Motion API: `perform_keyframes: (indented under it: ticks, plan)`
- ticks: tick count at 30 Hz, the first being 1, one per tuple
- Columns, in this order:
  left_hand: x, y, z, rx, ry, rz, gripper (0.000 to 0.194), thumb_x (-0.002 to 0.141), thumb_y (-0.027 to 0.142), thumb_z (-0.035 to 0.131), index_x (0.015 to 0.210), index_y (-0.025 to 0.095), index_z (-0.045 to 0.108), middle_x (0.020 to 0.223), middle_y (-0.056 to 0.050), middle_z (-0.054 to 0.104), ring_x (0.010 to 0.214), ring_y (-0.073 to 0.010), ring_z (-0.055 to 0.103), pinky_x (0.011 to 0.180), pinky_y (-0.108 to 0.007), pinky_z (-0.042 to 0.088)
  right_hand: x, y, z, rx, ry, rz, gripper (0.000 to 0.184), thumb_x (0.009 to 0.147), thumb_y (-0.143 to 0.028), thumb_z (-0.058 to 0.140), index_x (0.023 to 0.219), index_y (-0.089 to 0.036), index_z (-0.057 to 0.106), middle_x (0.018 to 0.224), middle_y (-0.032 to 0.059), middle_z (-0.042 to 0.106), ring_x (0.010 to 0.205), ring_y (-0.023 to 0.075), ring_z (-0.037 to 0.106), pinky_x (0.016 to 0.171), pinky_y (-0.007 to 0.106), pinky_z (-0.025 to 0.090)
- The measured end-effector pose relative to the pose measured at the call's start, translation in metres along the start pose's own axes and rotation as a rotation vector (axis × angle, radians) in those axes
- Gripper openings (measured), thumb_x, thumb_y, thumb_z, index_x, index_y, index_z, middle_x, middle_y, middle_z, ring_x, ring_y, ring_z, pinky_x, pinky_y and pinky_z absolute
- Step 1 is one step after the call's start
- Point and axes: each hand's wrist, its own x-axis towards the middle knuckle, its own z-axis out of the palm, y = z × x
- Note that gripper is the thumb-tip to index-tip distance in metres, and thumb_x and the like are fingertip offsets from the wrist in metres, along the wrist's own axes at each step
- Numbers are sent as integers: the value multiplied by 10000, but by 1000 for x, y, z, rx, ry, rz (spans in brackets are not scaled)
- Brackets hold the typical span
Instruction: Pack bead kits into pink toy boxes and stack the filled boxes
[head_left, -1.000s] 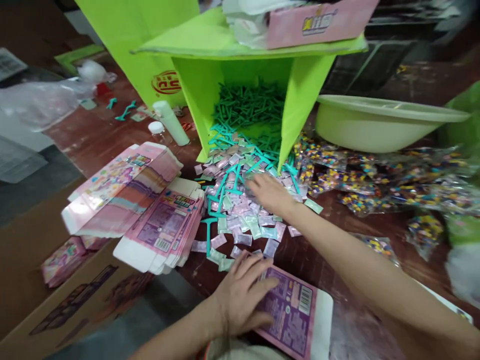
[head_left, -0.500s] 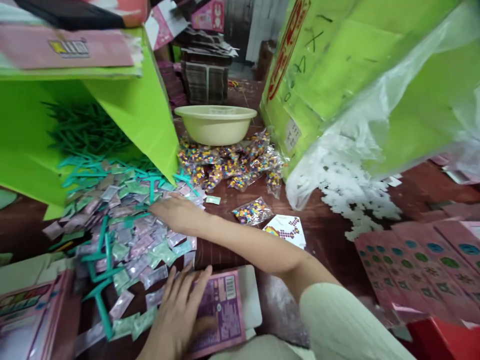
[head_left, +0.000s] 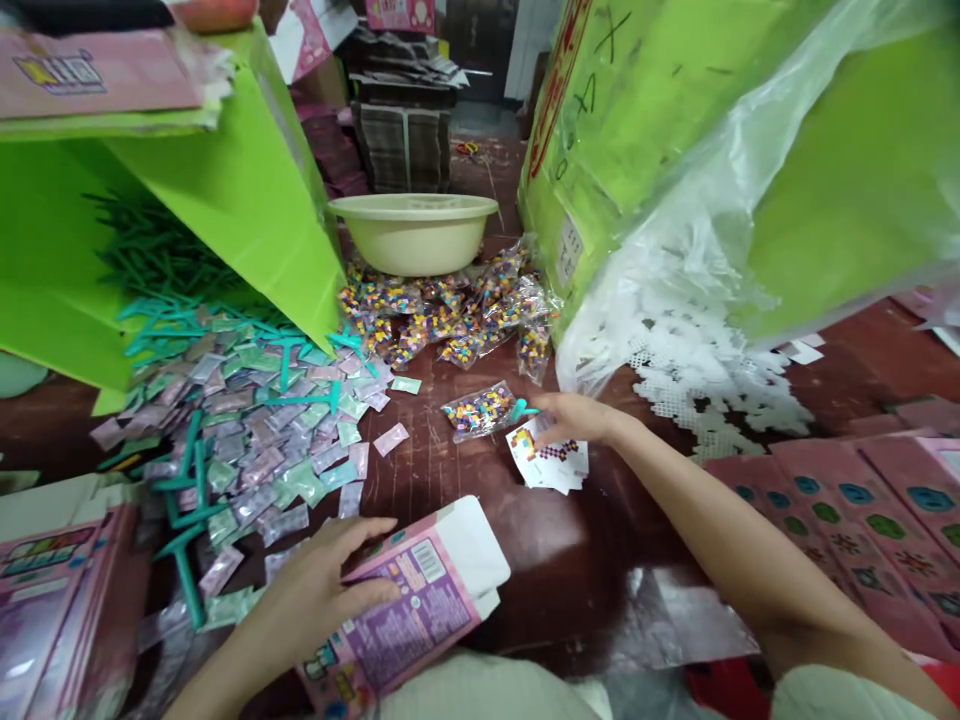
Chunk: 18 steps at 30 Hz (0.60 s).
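My left hand [head_left: 319, 595] grips the left side of a pink and purple cardboard box [head_left: 420, 610], which is tilted with its white end flap open. My right hand [head_left: 581, 418] is closed, and the end of a teal plastic tool [head_left: 523, 409] pokes out of it. Its fingertips touch white cards with a pixel pattern [head_left: 555, 468]; whether they also pinch a card I cannot tell. A clear bag of coloured beads [head_left: 480, 412] lies just left of that hand. Small pink and green sachets [head_left: 270, 450] and T-shaped teal tools [head_left: 184, 560] are heaped on the left.
A cream basin [head_left: 416, 235] stands on several bead bags [head_left: 450, 320]. Green cartons rise at left [head_left: 247, 190] and right [head_left: 645, 140], the right one spilling white mesh pieces [head_left: 720, 390]. Flat pink boxes lie at lower left [head_left: 60, 610] and right [head_left: 855, 520].
My right hand has moved right from the sachet heap to the cards, carrying a teal tool. My left hand, flat on the box before, now grips it, and the box is tilted.
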Motion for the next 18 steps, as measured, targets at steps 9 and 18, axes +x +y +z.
perform_keyframes:
  ticks: [9,18]
  plan:
    - [8,17,3,-491,-11,-211,564,805,523,841,1262,214,725,1164,-99,785,993,-306,745,823,-375,622,-41,-4,-22,238,342,-11,445,921,-632,638,850,-217,782,909,62,701,831,191,648,765,323,500]
    - [45,45,47,-894,-27,-128,512,760,488,899,1135,192,713,1055,-53,789,870,-214,733,754,-301,591,-52,-118,11,423,653,-9,416,980,-617,634,871,-231,746,820,31,728,729,189,658,650,311,466]
